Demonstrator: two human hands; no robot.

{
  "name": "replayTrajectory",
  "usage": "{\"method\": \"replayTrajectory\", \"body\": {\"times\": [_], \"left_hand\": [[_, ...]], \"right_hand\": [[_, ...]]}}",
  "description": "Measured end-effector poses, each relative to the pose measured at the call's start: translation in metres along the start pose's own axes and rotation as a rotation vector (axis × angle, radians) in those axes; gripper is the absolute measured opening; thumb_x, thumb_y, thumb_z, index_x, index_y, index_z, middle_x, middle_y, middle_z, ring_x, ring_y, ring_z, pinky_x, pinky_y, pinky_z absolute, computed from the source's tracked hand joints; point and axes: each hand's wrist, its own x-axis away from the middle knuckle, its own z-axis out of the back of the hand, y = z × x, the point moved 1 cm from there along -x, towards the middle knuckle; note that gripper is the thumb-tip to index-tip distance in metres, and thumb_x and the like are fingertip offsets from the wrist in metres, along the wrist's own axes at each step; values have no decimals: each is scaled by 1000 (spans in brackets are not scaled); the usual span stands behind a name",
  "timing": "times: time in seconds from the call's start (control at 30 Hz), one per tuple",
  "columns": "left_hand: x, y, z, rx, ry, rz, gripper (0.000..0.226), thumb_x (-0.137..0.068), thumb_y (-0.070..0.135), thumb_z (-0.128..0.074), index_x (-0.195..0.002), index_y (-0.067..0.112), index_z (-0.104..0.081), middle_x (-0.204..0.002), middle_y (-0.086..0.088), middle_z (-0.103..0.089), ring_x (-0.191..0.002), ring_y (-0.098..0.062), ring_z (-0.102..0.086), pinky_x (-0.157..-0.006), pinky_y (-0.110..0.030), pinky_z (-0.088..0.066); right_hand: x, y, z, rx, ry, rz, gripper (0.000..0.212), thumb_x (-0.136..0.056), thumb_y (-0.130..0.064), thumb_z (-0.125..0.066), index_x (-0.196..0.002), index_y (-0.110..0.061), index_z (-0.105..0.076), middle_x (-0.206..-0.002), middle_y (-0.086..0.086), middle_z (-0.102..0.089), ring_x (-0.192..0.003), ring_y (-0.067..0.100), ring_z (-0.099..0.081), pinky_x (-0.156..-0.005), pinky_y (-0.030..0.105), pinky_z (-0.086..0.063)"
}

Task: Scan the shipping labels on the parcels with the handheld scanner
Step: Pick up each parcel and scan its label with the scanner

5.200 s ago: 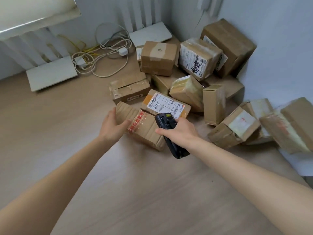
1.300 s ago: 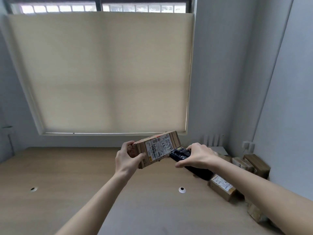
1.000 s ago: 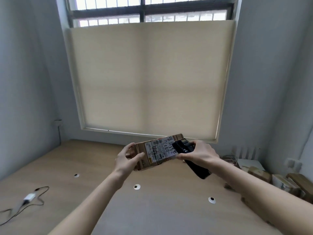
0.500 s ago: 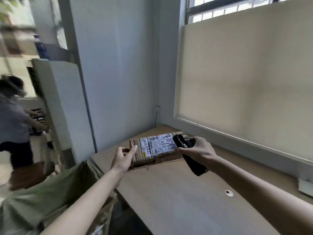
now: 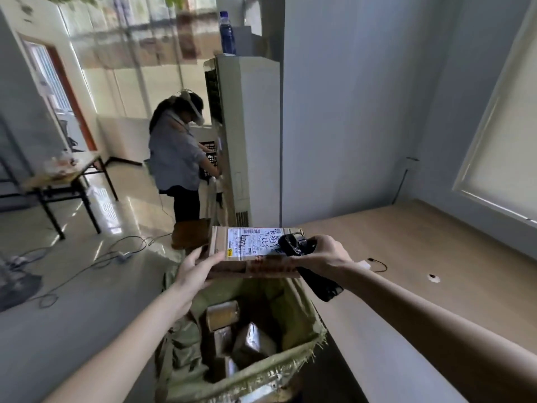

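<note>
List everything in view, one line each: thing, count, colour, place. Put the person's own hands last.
parcel: one, brown with a white label, held above the sack
scanner: one, black, at the parcel's right end
sack: one, green, open, below the parcel
parcels in the sack: several, brown, exact count unclear
table: one, light wood, right
small cable: one, black, on the table
tall cabinet unit: one, white, centre back
bottle: one, blue, on top of the unit
other person: one, grey top, beside the unit
side table: one, black legs, left
floor cables: several, dark, left floor
window blind: one, cream, right
left hand: grips the parcel's left end
right hand: grips the scanner
</note>
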Motion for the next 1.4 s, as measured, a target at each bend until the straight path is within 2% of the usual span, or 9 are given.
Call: {"method": "replayTrajectory", "body": {"times": [0.23, 0.43, 0.6, 0.73, 0.87, 1.03, 1.13, 1.23, 1.4], "left_hand": [[-91, -73, 37, -43, 164, 141, 84, -88, 34, -75, -156, 17, -31, -151, -11, -46, -127, -27, -56, -108, -44, -47], [-137, -153, 50, -140, 230, 283, 83, -86, 37, -77, -155, 20, -35, -154, -8, -45, -137, -27, -48, -115, -49, -38], [-174, -203, 48, -253, 231, 414, 78, -87, 44, -73, -153, 23, -38, -152, -7, -48, -134, -30, -49, -113, -47, -40], [-199, -220, 45, -387, 175, 530, 76, -91, 47, -66, -151, 10, -36, -149, -12, -48, -115, -29, -59, -96, -36, -39], [-221, -202, 46, -487, 106, 394, 68, -91, 40, -68, -150, 17, -41, -153, -9, -45, -136, -31, -46, -106, -39, -37], [-232, -140, 22, -645, -40, 88, 51, -91, 47, -65, -138, 29, -56, -143, 3, -55, -126, -22, -54, -94, -34, -42], [-227, -93, -15, -631, -165, -110, 48, -92, 47, -66, -136, 30, -60, -147, 6, -53, -136, -19, -47, -109, -38, -37], [-209, -48, -62, -676, -262, -297, 48, -91, 48, -66, -135, 30, -62, -145, 8, -55, -135, -16, -48, -104, -27, -32], [-160, 12, -153, -695, -446, -438, 60, -92, 52, -64, -147, 30, -50, -152, 2, -50, -140, -24, -45, -113, -39, -36]], "right_hand": [[-114, 1, -105, 3, -135, 16, 71, -59, -69, -89, -111, -25, -68, -100, 1, -75, -89, 24, -75, -82, 44, -64], [-166, 22, -179, 144, -161, -20, 76, -65, -68, -85, -127, -30, -63, -110, -5, -71, -96, 19, -69, -85, 37, -60], [-193, 44, -217, 188, -201, -84, 79, -66, -68, -85, -130, -28, -62, -111, -4, -71, -99, 20, -69, -87, 41, -60], [-204, 57, -223, 190, -197, -131, 80, -68, -66, -86, -133, -26, -61, -111, -3, -71, -97, 20, -69, -82, 39, -60], [-207, 58, -207, 132, -152, -187, 79, -66, -63, -88, -132, -27, -63, -108, 0, -73, -96, 22, -71, -84, 40, -61], [-191, 52, -163, 89, -25, -197, 77, -63, -60, -90, -130, -30, -67, -107, -1, -74, -96, 22, -71, -86, 39, -61], [-168, 51, -121, 100, 59, -204, 70, -62, -62, -89, -123, -33, -67, -106, -3, -74, -98, 22, -69, -84, 37, -59], [-137, 57, -66, 99, 146, -222, 52, -63, -60, -88, -100, -30, -67, -87, -7, -72, -85, 20, -69, -75, 38, -59], [-58, 84, 32, 104, 306, -324, 51, -65, -59, -87, -102, -29, -70, -91, -5, -74, -88, 20, -70, -79, 37, -58]]}}
